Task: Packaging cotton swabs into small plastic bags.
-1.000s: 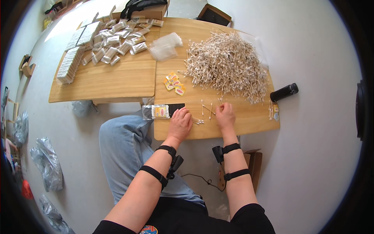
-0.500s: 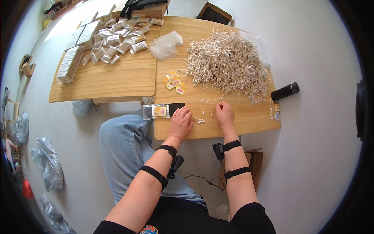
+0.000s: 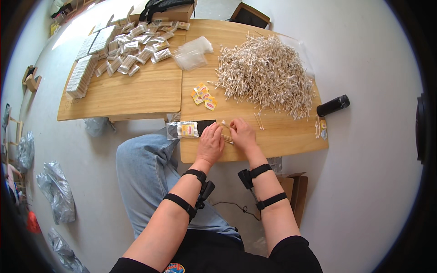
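My left hand [image 3: 210, 143] is closed on a small bundle of cotton swabs [image 3: 228, 140], whose ends poke out on its right side. My right hand [image 3: 243, 133], fingers pinched, holds a cotton swab close beside it; one white tip [image 3: 224, 123] shows between the hands. How many swabs are in either hand is hidden. Left of my left hand lies a clear bag of cotton swabs with a yellow-and-white card [image 3: 187, 129], partly on a black pad [image 3: 207, 125]. Two loose swabs [image 3: 259, 121] rest to the right of my right hand.
A large heap of cotton swabs [image 3: 268, 73] covers the table's far right. Yellow cards [image 3: 204, 96] and clear empty bags [image 3: 195, 53] lie left of it. Filled packets [image 3: 136, 48] and stacked packs [image 3: 83, 75] occupy the far left. A black cylinder [image 3: 332, 106] lies at the right edge.
My right hand has moved left, close to my left hand. The swabs that lay apart on the table between the hands are gone from there. My left hand has hardly moved.
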A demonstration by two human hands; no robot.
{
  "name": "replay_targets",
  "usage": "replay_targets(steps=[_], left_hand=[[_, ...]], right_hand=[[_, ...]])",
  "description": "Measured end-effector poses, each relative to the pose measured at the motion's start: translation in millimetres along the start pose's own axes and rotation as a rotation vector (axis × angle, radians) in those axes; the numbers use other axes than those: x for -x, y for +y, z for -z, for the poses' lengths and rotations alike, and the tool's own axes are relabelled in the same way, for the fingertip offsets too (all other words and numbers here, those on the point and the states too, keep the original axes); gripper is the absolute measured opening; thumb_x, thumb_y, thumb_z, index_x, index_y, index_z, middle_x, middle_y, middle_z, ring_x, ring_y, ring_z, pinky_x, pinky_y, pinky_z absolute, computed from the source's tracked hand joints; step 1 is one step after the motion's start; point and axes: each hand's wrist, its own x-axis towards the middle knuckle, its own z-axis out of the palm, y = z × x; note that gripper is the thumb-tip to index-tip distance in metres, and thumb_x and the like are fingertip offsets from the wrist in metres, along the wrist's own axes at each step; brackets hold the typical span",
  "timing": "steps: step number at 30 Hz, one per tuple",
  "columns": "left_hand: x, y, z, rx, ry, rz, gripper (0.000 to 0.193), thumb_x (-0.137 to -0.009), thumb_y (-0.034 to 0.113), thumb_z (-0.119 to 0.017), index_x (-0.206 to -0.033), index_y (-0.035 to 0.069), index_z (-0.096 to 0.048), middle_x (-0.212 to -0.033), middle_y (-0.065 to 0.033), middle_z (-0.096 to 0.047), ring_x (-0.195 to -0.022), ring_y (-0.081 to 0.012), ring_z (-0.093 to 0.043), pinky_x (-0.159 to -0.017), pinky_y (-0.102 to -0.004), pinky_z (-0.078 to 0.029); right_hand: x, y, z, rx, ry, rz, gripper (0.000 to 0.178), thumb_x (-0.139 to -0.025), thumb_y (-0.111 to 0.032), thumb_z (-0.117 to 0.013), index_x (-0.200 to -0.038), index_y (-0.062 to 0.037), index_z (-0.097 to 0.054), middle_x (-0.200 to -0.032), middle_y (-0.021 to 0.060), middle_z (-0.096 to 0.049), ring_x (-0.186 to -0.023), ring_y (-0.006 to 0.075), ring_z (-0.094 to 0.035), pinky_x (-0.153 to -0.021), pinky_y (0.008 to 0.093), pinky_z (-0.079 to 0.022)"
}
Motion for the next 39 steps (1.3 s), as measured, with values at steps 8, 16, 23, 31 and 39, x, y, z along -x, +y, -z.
replay_targets(steps=[8, 16, 23, 31, 39], left_hand=[[-3.1, 9.4, 3.5, -0.191, -0.184, -0.038, 0.053, -0.090, 0.028, -0.061, -0.139, 0.011, -0.050, -0.147, -0.0093, -0.046, -0.138, -0.0267, -0.040, -0.116, -0.0447, -0.027], [-2.7, 9.2, 5.3, -0.214, -0.238, -0.026, 0.046, -0.091, 0.033, -0.059, -0.132, 0.010, -0.056, -0.145, -0.0090, -0.048, -0.140, -0.0249, -0.038, -0.117, -0.0457, -0.023], [1.2, -0.4, 1.8, -0.088, -0.173, -0.005, 0.041, -0.090, 0.023, -0.060, -0.128, 0.008, -0.056, -0.140, -0.0107, -0.052, -0.134, -0.0274, -0.045, -0.114, -0.0446, -0.030], [-0.1, 4.7, 0.2, -0.154, -0.122, -0.026, 0.051, -0.090, 0.024, -0.061, -0.137, 0.007, -0.050, -0.142, -0.0113, -0.051, -0.134, -0.0279, -0.044, -0.113, -0.0434, -0.031], [0.9, 2.0, 0.0, -0.182, -0.131, -0.020, 0.053, -0.091, 0.026, -0.059, -0.139, 0.008, -0.049, -0.146, -0.0112, -0.048, -0.137, -0.0266, -0.042, -0.116, -0.0443, -0.027]], right_hand=[[15.0, 53.5, 33.0, 0.097, 0.376, -0.288, 0.021, -0.081, -0.021, -0.072, -0.096, -0.0084, -0.065, -0.091, 0.0115, -0.063, -0.092, 0.0324, -0.062, -0.080, 0.0427, -0.050], [22.6, 52.6, 28.3, 0.148, 0.273, -0.181, 0.012, -0.082, -0.014, -0.068, -0.090, -0.0073, -0.062, -0.092, 0.0127, -0.062, -0.092, 0.0338, -0.059, -0.080, 0.0439, -0.048], [12.4, 7.4, 9.5, -0.057, 0.136, -0.014, 0.006, -0.081, -0.010, -0.067, -0.086, -0.0078, -0.065, -0.086, 0.0102, -0.064, -0.084, 0.0306, -0.061, -0.075, 0.0419, -0.049], [17.5, 3.5, 8.7, -0.270, 0.109, -0.158, 0.006, -0.081, -0.010, -0.067, -0.087, -0.0090, -0.068, -0.085, 0.0084, -0.064, -0.079, 0.0265, -0.064, -0.070, 0.0388, -0.051], [16.2, -8.9, 5.9, -0.087, 0.179, 0.006, 0.008, -0.082, -0.008, -0.065, -0.087, -0.0107, -0.070, -0.083, 0.0071, -0.063, -0.079, 0.0269, -0.063, -0.070, 0.0396, -0.051]])
